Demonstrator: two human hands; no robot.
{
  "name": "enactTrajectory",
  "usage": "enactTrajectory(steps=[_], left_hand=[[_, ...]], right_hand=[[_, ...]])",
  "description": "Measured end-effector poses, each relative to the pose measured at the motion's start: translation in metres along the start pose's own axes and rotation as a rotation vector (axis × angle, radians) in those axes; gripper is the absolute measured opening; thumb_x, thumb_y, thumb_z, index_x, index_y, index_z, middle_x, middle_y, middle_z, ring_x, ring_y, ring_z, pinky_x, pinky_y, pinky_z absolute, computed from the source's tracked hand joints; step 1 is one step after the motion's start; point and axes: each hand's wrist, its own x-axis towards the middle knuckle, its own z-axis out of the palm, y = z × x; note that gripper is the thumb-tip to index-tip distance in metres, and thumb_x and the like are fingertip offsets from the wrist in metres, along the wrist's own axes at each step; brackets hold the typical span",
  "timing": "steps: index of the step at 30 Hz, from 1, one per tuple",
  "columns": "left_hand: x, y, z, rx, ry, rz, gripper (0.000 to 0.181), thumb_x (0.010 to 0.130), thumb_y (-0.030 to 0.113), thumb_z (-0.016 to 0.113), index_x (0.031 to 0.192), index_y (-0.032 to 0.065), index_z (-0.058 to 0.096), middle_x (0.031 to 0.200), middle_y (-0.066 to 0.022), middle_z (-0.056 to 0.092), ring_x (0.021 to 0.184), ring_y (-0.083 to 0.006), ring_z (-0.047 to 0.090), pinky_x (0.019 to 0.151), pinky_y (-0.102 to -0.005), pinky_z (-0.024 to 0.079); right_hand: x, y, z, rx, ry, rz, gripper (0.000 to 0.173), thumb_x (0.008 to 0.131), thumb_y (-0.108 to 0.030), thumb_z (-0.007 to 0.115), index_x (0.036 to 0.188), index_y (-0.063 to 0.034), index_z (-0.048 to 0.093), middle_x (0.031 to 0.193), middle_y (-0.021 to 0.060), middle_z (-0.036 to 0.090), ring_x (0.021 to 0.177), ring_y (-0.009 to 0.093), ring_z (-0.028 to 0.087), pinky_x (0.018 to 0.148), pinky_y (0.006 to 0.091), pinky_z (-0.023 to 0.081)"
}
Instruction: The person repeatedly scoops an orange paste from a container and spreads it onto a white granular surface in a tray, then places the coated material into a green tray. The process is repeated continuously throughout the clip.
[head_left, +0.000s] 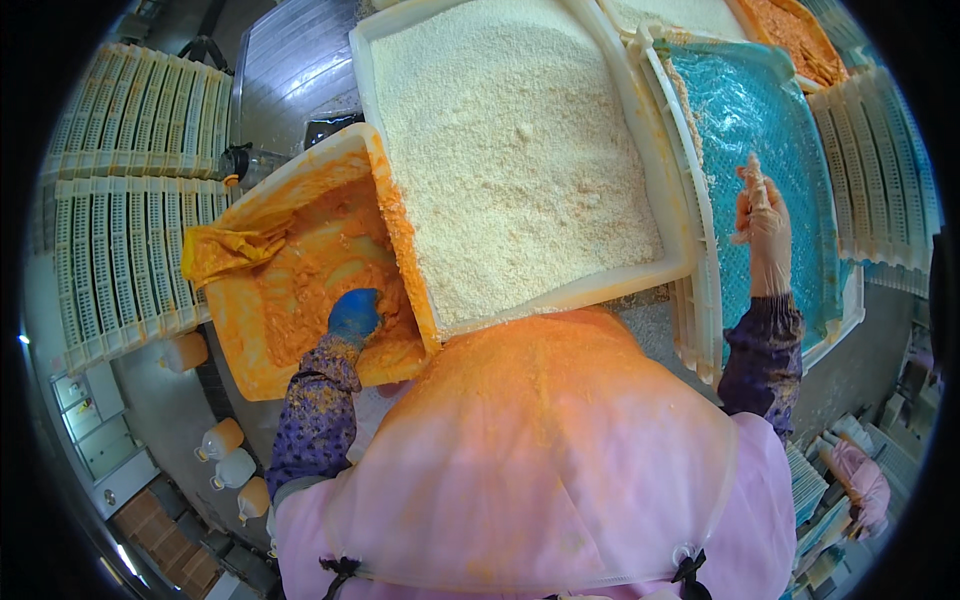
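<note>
My left hand (354, 313), in a blue glove, is partly sunk in an orange paste-like mix (315, 255) inside a smeared plastic tub (247, 375); its fingers are hidden. A yellow cloth or glove (229, 251) hangs over that tub's left rim. In front of me a large white tub (679, 240) holds pale crumbs (517, 157). My right hand (763, 214), in a thin crumb-coated glove, is over a tray lined with teal mesh (795, 142). Its fingers are bent around a small crumb-covered piece (753, 169).
Slatted plastic trays are stacked at the left (127, 255) and right (877, 165). A clear bottle (259, 165) lies beside the orange tub. More orange mix (795, 37) sits in a tub at the upper right. Jugs (234, 469) stand on the floor; another person (862, 480) is at lower right.
</note>
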Motion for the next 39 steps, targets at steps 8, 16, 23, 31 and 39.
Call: enactTrajectory(steps=[8,16,23,31,39], left_hand=[[-0.016,-0.035,0.005,-0.849,-0.130,-0.194,0.041,0.083,0.010,0.076,0.121,-0.0030,0.067,0.117,-0.0140,0.070,0.103,-0.0243,0.068,0.089,-0.0381,0.056],[-0.042,-0.002,-0.055,-1.306,-0.106,-0.128,0.035,0.086,0.010,0.075,0.118,-0.0025,0.069,0.113,-0.0094,0.070,0.098,-0.0193,0.067,0.086,-0.0354,0.055],[-0.029,-0.075,0.005,-0.576,0.230,-0.112,0.031,0.087,0.011,0.075,0.113,-0.0042,0.069,0.106,-0.0113,0.072,0.090,-0.0226,0.068,0.077,-0.0364,0.056],[-0.054,0.080,-0.161,-1.207,-0.038,0.189,0.031,0.093,0.019,0.073,0.116,-0.0021,0.069,0.110,-0.0128,0.072,0.099,-0.0226,0.069,0.087,-0.0363,0.056],[0.079,0.189,-0.072,-0.217,0.209,0.540,0.020,0.085,0.014,0.070,0.101,0.0048,0.075,0.093,-0.0206,0.069,0.088,-0.0331,0.068,0.080,-0.0417,0.055]], right_hand=[[0.025,0.026,-0.026,-0.415,-0.184,0.299,0.044,0.108,-0.030,0.046,0.141,-0.0044,0.057,0.136,0.0127,0.063,0.122,0.025,0.060,0.097,0.0377,0.048],[-0.038,-0.008,0.125,-0.131,-0.497,-0.334,0.031,0.103,-0.010,0.053,0.131,-0.0039,0.063,0.126,0.0077,0.068,0.119,0.020,0.061,0.106,0.0343,0.045],[-0.035,0.057,0.218,-0.742,-0.967,-0.563,0.033,0.091,-0.013,0.063,0.123,-0.0070,0.068,0.118,0.0157,0.069,0.109,0.033,0.063,0.098,0.0432,0.050],[-0.010,0.076,0.191,-0.618,-0.434,-0.356,0.026,0.092,-0.013,0.058,0.113,-0.0061,0.071,0.102,0.0193,0.068,0.100,0.036,0.063,0.088,0.0442,0.050],[-0.008,0.071,0.190,-0.496,-0.464,-0.329,0.023,0.092,-0.014,0.060,0.109,-0.0044,0.071,0.102,0.0205,0.068,0.096,0.036,0.064,0.084,0.0438,0.050]])
